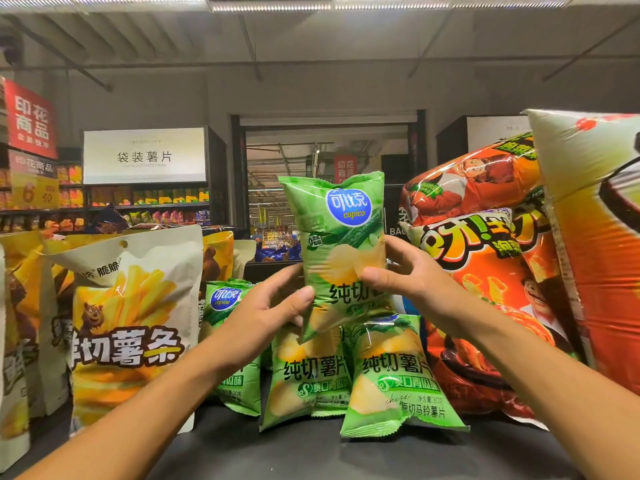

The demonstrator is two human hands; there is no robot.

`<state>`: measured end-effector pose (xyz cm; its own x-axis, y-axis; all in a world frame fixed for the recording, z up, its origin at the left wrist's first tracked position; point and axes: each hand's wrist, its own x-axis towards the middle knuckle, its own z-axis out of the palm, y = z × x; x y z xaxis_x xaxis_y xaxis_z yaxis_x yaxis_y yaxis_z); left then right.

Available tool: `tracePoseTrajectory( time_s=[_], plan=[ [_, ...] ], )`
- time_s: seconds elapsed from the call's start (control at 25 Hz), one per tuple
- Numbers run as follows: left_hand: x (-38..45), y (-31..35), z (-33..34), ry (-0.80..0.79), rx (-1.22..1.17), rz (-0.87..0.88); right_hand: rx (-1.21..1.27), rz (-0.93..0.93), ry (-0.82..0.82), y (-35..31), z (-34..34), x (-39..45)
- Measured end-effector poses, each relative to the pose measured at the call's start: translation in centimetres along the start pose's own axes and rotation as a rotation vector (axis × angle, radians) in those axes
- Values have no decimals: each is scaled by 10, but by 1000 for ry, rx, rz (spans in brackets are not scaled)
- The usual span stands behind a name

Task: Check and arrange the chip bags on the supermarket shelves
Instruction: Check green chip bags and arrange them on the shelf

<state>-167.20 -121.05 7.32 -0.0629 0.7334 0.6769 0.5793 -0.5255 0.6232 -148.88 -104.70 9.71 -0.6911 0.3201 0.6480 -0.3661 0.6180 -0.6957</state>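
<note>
I hold a small green chip bag (pixel 341 233) upright above the dark shelf (pixel 311 452), at the centre of the view. My left hand (pixel 273 306) grips its lower left edge, thumb on the front. My right hand (pixel 401 271) holds its right side, thumb across the front. Below stand three more green chip bags: one at the left (pixel 228 306), one in the middle (pixel 308 372), one at the right (pixel 398 375), all upright and leaning together.
Cream and yellow fries bags (pixel 131 323) stand at the left. Big orange-red snack bags (pixel 485 271) crowd the right, one very close (pixel 595 220). Behind, an aisle with a lit sign (pixel 144 155) and stocked shelves.
</note>
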Motion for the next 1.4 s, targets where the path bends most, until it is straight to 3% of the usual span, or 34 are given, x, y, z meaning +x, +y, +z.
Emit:
tracePoseTrajectory(
  time_s=[0.32, 0.48, 0.6, 0.84, 0.96, 1.12, 1.4],
  plan=[
    [0, -1, 1, 32, 15, 43, -13, -53, 12, 3, -2, 1],
    [3, -2, 1, 198, 67, 35, 20, -116, 206, 3, -9, 7],
    [3, -1, 1, 234, 316, 67, 27, -109, 356, 10, -24, 13],
    [18, 8, 25, -133, 934, 267, -229, 53, 350, 32, -29, 26],
    [32, 7, 47, -346, 1111, 222, -351, 157, 336, 41, -26, 32],
    [45, 3, 65, -445, 1109, -20, -298, 213, 347, 48, -30, 29],
    [64, -6, 62, -577, 1085, -263, -328, 257, 372, 53, -30, 32]
  ],
)
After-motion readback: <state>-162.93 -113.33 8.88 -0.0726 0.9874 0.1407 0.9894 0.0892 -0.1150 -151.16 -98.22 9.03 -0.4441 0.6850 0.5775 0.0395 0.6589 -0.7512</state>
